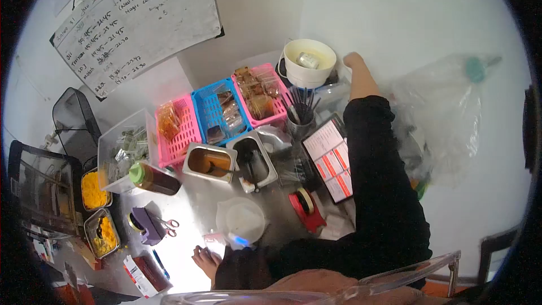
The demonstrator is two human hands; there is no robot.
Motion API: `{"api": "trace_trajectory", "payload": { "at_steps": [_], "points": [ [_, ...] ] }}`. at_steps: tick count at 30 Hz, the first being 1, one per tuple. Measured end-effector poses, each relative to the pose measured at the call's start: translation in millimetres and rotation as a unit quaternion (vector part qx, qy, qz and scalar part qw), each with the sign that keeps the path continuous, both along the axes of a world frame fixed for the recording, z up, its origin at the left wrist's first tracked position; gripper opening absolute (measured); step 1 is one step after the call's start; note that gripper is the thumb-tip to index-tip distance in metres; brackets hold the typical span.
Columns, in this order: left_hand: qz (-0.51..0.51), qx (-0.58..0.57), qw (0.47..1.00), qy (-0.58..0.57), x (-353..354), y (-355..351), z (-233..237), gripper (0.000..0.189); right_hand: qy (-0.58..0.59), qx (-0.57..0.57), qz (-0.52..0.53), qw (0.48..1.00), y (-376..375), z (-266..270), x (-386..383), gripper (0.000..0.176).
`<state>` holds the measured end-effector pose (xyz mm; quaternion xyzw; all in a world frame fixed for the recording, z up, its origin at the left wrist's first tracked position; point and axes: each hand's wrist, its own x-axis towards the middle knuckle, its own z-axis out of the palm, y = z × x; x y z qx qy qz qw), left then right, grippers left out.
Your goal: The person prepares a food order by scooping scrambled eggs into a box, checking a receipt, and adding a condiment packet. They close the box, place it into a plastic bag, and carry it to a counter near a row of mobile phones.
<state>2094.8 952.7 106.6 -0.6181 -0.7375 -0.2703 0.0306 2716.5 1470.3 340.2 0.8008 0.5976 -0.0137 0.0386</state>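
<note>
My left hand rests on the steel table, fingers spread, with nothing visible in it. Close by lie a small pinkish-white packet or card and a round whitish lid or bowl. My right arm stretches to the back, where my right hand hangs just right of a white bucket. Its fingers point down and are too small and shaded to show whether they grip anything. Inside the bucket lies a pale can-like object.
Pink basket, blue basket and metal pans line the back. A green-capped bottle, purple tape dispenser, scissors and yellow food trays stand left. A red tape dispenser and label sheet lie right.
</note>
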Motion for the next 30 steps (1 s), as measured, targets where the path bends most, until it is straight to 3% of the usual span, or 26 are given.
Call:
{"api": "trace_trajectory", "payload": {
  "at_steps": [3,5,7,11,12,15,18,22,25,30],
  "points": [
    [0.009,-0.021,1.0,-0.003,-4.5,-0.4,-6.8,0.027,-0.013,-0.049,-0.049,0.997,14.0,-31.9,15.5,0.029],
    [0.053,-0.165,0.984,-0.036,-15.3,-2.7,-12.8,0.032,-0.015,-0.066,-0.097,0.993,19.3,-49.9,21.2,0.029],
    [0.029,-0.054,0.996,0.061,-20.1,-14.7,-32.2,0.035,-0.028,-0.085,-0.118,0.989,24.1,-70.5,28.2,0.03],
    [0.053,0.005,0.998,0.041,-19.9,-13.1,-42.0,0.04,-0.106,-0.092,-0.074,0.987,42.9,-147.5,86.6,0.033],
    [0.054,0.021,0.995,0.08,-37.1,-21.4,-70.6,0.042,-0.126,-0.094,-0.065,0.985,45.9,-158.9,93.7,0.034],
    [0.054,-0.02,0.993,0.1,-44.4,-27.9,-75.2,0.042,-0.106,-0.197,-0.131,0.966,33.4,-131.3,74.4,0.034],
    [0.057,0.046,0.997,-0.011,-32.8,-22.7,-75.8,0.041,-0.134,-0.215,-0.12,0.96,42.2,-145.3,92.3,0.033],
    [0.087,0.1,0.989,-0.059,-36.0,-22.0,-94.1,0.039,-0.198,-0.272,-0.151,0.93,47.8,-127.6,85.2,0.032],
    [0.124,0.042,0.978,-0.162,-20.4,-19.8,-67.4,0.038,-0.282,-0.283,-0.119,0.909,49.3,-97.2,76.1,0.031],
    [0.107,-0.198,0.967,-0.119,-7.8,1.0,3.7,0.037,-0.51,-0.279,-0.023,0.814,27.1,-19.5,38.5,0.03]
  ]
}}
